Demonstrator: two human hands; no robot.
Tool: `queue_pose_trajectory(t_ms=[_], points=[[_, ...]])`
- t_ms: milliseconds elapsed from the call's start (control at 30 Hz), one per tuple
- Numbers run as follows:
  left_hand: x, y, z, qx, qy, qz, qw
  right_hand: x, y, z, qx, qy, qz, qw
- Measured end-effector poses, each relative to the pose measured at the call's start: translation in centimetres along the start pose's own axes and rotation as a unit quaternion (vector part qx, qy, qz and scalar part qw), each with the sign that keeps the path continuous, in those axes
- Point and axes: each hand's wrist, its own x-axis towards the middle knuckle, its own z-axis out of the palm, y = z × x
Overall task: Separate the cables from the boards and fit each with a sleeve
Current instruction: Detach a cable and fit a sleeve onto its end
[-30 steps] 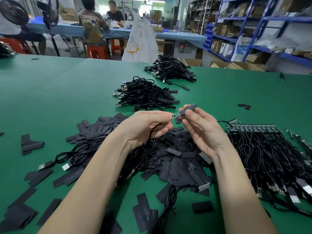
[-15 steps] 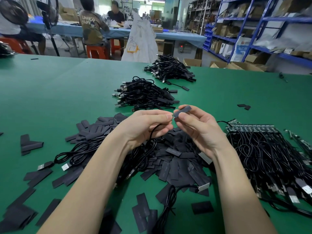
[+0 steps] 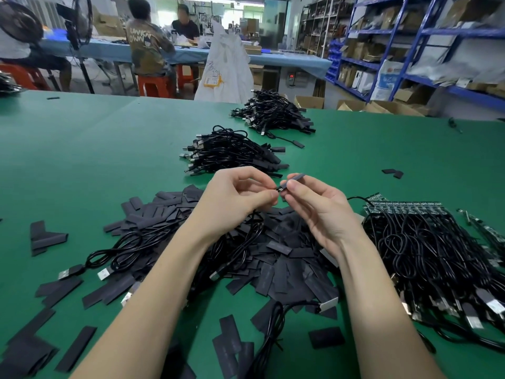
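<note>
Two hands meet above the flat black sleeve pile [image 3: 273, 242]: left hand [image 3: 235, 203] pinches the thin black cable's tiny board end [image 3: 279, 189], right hand [image 3: 319, 212] pinches a flat grey sleeve [image 3: 296, 177], its long axis in line with it.

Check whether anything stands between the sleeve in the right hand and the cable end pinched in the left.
Nothing visible does. The right hand pinches the sleeve, whose mouth sits right at the cable end pinched by the left hand, with only fingertips around the joint.
</note>
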Motion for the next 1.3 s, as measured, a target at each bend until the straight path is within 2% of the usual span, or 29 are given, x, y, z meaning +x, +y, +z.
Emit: queue_pose_trajectory(t_ms=[400, 700, 1033, 1300], points=[[0.0, -0.2, 0.5, 0.054, 0.032, 0.068, 0.996, -0.2, 0.1, 0.2, 0.025, 0.003, -0.019, 1.000], [-0.1, 0.0, 0.6, 0.066, 0.057, 0.081, 0.993, -0.3, 0.1, 0.3, 0.027, 0.001, -0.013, 1.000], [0.0, -0.4, 0.2, 0.043, 0.031, 0.086, 0.995, -0.3, 0.3, 0.5, 0.012, -0.008, -0.009, 1.000], [0.4, -0.8, 0.7, -0.024, 0.038, 0.072, 0.996, -0.2, 0.1, 1.7, -0.017, 0.032, -0.106, 0.994]])
